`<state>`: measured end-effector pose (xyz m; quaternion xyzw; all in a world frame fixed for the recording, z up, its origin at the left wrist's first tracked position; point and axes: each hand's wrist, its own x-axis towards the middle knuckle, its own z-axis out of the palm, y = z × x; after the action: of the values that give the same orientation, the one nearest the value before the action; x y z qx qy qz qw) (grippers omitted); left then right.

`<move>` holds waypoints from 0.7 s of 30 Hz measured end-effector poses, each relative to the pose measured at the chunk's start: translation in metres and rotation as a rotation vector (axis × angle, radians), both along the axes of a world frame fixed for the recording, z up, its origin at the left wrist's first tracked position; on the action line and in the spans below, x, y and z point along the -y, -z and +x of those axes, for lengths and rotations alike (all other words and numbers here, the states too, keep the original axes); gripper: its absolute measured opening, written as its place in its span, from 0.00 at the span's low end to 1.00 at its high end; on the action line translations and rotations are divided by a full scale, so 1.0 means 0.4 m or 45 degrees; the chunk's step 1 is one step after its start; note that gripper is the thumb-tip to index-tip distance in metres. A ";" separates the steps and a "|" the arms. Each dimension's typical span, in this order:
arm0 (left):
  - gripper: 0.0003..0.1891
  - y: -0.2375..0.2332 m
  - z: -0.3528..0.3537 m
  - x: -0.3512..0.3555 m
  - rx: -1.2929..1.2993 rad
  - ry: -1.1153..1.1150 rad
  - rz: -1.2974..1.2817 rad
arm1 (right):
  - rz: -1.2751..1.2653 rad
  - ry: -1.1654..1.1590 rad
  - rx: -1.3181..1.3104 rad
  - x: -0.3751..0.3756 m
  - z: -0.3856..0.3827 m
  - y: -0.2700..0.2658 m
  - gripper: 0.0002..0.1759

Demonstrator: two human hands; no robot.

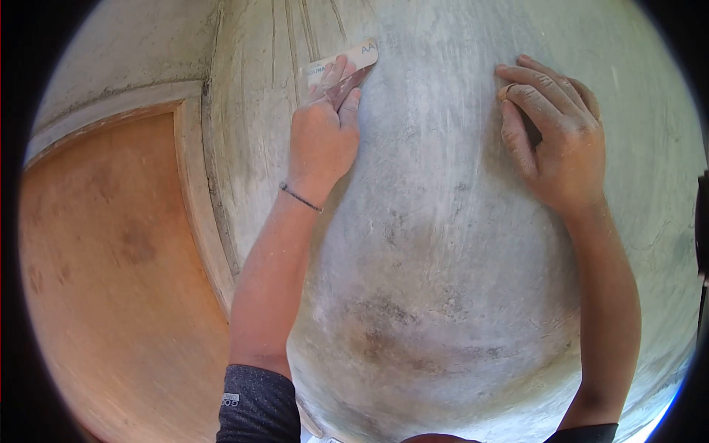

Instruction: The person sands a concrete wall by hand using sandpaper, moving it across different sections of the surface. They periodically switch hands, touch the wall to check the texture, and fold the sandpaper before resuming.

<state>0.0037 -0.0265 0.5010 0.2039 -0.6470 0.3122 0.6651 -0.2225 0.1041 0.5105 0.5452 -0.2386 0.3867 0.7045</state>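
Observation:
My left hand holds a folded sheet of sandpaper pressed flat against a pale grey plastered wall. The sheet's printed backing faces me, and my fingers lie across it. My right hand rests on the same wall to the right, fingers curled and fingertips touching the surface, with nothing visible in it. A thin dark band circles my left wrist. Both forearms reach up from the bottom of the view.
An orange-brown wooden panel set in a pale frame fills the left side, next to the wall. Darker smudges mark the wall's lower middle. A dark object shows at the far right edge.

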 end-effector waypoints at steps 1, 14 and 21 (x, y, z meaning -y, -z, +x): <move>0.21 -0.022 -0.001 0.000 -0.005 0.004 -0.009 | 0.001 0.013 0.001 -0.002 0.002 -0.001 0.05; 0.19 0.019 -0.019 0.022 -0.053 0.032 0.001 | -0.001 0.086 0.004 -0.007 0.008 -0.007 0.06; 0.19 -0.105 -0.011 -0.045 -0.198 -0.038 0.317 | 0.037 0.054 0.017 -0.005 0.020 -0.009 0.04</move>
<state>-0.0006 -0.0084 0.5431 0.3180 -0.6241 0.2225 0.6782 -0.2146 0.1061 0.5142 0.5475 -0.2606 0.3718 0.7029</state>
